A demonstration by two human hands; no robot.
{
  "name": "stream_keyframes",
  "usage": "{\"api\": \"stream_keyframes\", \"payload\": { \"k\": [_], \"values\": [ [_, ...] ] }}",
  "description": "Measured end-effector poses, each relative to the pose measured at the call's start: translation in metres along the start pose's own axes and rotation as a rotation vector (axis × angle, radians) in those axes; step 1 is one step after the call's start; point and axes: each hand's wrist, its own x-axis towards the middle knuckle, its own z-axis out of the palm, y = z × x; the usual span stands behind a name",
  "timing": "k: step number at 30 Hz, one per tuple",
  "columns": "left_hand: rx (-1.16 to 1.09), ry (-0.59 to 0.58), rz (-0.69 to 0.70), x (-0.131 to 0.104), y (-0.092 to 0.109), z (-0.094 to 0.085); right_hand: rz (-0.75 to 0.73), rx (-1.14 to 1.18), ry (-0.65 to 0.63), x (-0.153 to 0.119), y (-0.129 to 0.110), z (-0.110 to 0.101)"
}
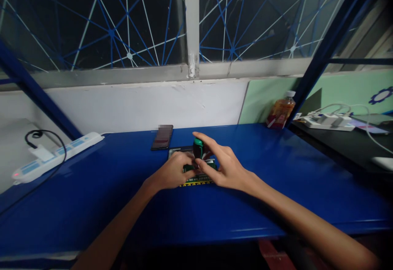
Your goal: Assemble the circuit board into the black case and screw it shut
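Observation:
A screwdriver (198,149) with a stubby green-and-black handle stands upright near the middle of the blue table. My right hand (229,167) is closed on it, the index finger over the top of the handle and the thumb low on its side. Fingers bent together, my left hand (175,171) is closed by the screwdriver's lower end; what it pinches is hidden. Beneath both hands lies a flat green tool case (199,177) with yellow-and-black edging. Its contents are mostly covered by my fingers, and the screwdriver's tip cannot be seen.
A dark phone (162,137) lies behind the case. On the left, a white power strip (61,155) has a black cable plugged in. A drink bottle (281,110) stands at the back right, by a blue frame post. Further right, chargers and cables (330,118) lie on a black surface.

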Motion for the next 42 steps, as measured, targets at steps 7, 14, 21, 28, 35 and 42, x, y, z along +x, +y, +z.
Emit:
{"api": "stream_keyframes", "payload": {
  "k": [7,14,21,28,35,42],
  "values": [
    [0.059,0.031,-0.008,0.001,-0.004,0.001,-0.006,-0.023,0.047,-0.001,0.004,0.002],
    [0.044,-0.002,-0.007,0.000,-0.004,0.002,-0.003,-0.015,0.003,-0.003,0.003,0.004],
    [0.003,-0.024,0.041,0.002,0.000,0.001,0.029,0.009,0.003,-0.003,0.004,0.007],
    [0.016,-0.012,0.035,0.001,-0.002,0.001,0.033,0.008,0.034,-0.003,0.005,0.008],
    [0.007,0.085,0.053,0.000,-0.005,0.003,0.013,-0.049,0.059,-0.005,0.007,0.011],
    [-0.008,0.050,0.069,0.001,0.003,0.000,0.018,-0.049,0.022,-0.003,0.004,0.006]
  ]
}}
